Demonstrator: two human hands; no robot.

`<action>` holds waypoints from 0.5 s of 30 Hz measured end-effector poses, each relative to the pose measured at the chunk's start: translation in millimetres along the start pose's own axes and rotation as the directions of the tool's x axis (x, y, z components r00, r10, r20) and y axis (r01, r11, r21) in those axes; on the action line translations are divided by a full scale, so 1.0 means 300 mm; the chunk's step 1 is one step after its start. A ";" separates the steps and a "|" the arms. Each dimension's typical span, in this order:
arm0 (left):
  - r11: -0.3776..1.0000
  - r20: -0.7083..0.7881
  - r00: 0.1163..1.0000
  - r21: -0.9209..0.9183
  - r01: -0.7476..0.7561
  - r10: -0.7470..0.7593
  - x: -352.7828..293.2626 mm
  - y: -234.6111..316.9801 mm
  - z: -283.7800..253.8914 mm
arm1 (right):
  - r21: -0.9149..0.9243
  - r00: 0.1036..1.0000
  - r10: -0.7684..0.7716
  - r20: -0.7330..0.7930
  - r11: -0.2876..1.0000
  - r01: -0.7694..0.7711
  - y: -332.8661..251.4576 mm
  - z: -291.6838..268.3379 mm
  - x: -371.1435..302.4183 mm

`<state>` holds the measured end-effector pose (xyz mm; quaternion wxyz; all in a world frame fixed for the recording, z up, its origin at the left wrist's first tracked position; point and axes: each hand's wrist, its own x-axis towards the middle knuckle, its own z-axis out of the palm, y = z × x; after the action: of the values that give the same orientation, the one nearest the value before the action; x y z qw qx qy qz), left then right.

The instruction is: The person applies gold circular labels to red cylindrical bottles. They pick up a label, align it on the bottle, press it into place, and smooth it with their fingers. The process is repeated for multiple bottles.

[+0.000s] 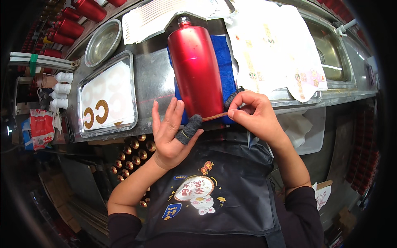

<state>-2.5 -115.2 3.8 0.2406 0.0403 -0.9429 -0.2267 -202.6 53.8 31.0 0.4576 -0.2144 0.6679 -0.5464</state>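
A glossy red bottle (197,70) lies on a folded blue towel (225,62), its dark neck pointing away from me and its base toward me. My right hand (257,118) is closed in a pinch on one end of a thin gold strip (217,117), which runs across the bottle's base. A grey cover sits on one of its fingers. My left hand (169,134) is beside the base at the left, fingers spread. Its grey-covered finger touches or nearly touches the strip's other end; which of the two I cannot tell.
At left, a metal tray (132,111) bears a white sheet with gold C-shaped pieces, below a metal bowl (103,43). White printed sheets (269,45) lie at right, beside a sink (331,53). More red bottles (89,10) stand far left; gold-topped items (134,155) are below the counter edge.
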 end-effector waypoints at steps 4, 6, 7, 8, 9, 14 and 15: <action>0.991 0.009 0.996 0.099 -0.091 0.091 0.055 0.019 -0.015 | 0.020 1.000 0.024 0.017 0.999 -0.025 0.007 0.001 0.009; 0.982 0.004 0.993 0.148 -0.120 0.120 0.087 0.035 -0.019 | 0.017 1.000 0.004 0.015 1.000 -0.004 0.008 0.003 0.011; 0.975 -0.011 0.989 0.171 -0.144 0.148 0.103 0.045 -0.019 | 0.014 1.000 -0.008 0.011 1.000 0.007 0.010 0.005 0.011; 0.974 -0.022 0.990 0.184 -0.131 0.137 0.117 0.057 -0.014 | 0.014 1.000 -0.005 0.010 1.000 0.005 0.011 0.008 0.011; 0.972 0.011 0.991 0.195 -0.132 0.132 0.131 0.064 -0.007 | 0.015 1.000 -0.002 0.008 1.000 0.002 0.014 0.011 0.010; 0.997 -0.067 0.998 0.083 -0.009 0.015 0.154 0.058 0.037 | -0.049 0.999 -0.026 -0.026 0.998 0.025 0.029 0.021 0.007; 1.000 -0.117 0.993 0.005 0.020 -0.020 0.147 0.046 0.043 | -0.087 0.998 -0.052 -0.041 0.995 0.049 0.029 0.021 0.009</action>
<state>-47.1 -105.9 19.2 0.2930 0.0638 -0.9275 -0.2233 -196.8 51.0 22.0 0.4195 -0.2390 0.6948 -0.5331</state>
